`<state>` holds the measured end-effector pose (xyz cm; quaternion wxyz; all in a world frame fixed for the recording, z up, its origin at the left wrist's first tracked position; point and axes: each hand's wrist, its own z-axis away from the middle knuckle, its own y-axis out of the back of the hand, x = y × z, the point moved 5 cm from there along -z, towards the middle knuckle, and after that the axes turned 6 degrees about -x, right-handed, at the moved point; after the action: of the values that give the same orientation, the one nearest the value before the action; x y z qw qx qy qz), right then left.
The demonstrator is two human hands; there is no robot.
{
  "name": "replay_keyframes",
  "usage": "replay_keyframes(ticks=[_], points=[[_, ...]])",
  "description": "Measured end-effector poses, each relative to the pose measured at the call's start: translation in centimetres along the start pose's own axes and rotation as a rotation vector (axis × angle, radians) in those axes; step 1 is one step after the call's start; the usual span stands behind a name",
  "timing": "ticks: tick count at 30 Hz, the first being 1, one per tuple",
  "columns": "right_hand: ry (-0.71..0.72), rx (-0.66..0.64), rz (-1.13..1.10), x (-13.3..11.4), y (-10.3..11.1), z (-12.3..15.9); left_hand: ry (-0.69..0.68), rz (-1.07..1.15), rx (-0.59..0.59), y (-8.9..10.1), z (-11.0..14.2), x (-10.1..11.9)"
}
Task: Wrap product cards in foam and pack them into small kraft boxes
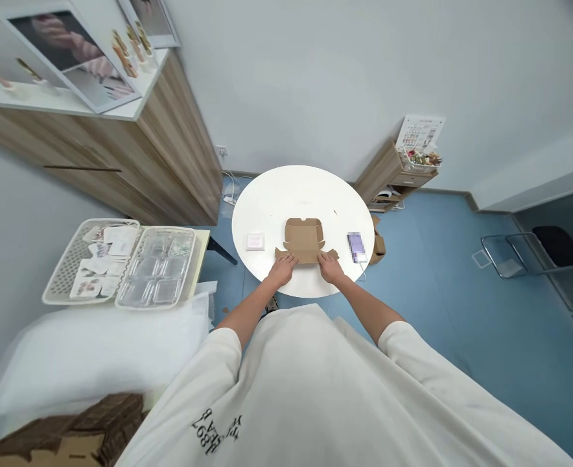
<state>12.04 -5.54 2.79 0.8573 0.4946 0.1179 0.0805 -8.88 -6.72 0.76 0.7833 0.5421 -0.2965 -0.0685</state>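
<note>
- Holding the near edge of a brown cardboard box [303, 239] with both hands; box lies opened out on the table [301, 185], about centre, in front of the person.
- Left hand [282, 268]: grasping the near-left corner, fingers curled over the edge by the side flap. Ring on a finger.
- Right hand [331, 267]: grasping the near-right corner, same pose. Can't tell how tight either grip is.
- Box state: back panel with a notched tab points away from the person, side flaps spread out, not folded up.
- Left of box, on the table, apart from it: small pale square packet [255, 241].
- Right of box, near the table edge: phone [357, 247], screen purple and blurred, white cable [363, 272] hanging off its near end.
- Past the table, left side: white basket [67, 267] with printed packs; just beside it a second basket [185, 267] with clear plastic boxes.
- Nearer the person on that side: white wrapping sheet [106, 350], brown cartons [82, 431].
- Far left: wood cabinet [179, 130], picture frame [72, 55] on top.
- Far right: chair [559, 246] on blue floor [437, 272].
</note>
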Motion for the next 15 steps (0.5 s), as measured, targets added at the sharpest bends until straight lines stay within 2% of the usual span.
replay_keyframes(ticks=[6, 15], points=[[-0.053, -0.087, -0.023, 0.2, -1.4, -2.3, -0.052, -0.01, -0.069, -0.4, -2.5, -2.5], [0.013, -0.146, 0.032, 1.1, -2.8, -6.1, 0.028, 0.04, -0.195, -2.4, -4.1, -5.3]])
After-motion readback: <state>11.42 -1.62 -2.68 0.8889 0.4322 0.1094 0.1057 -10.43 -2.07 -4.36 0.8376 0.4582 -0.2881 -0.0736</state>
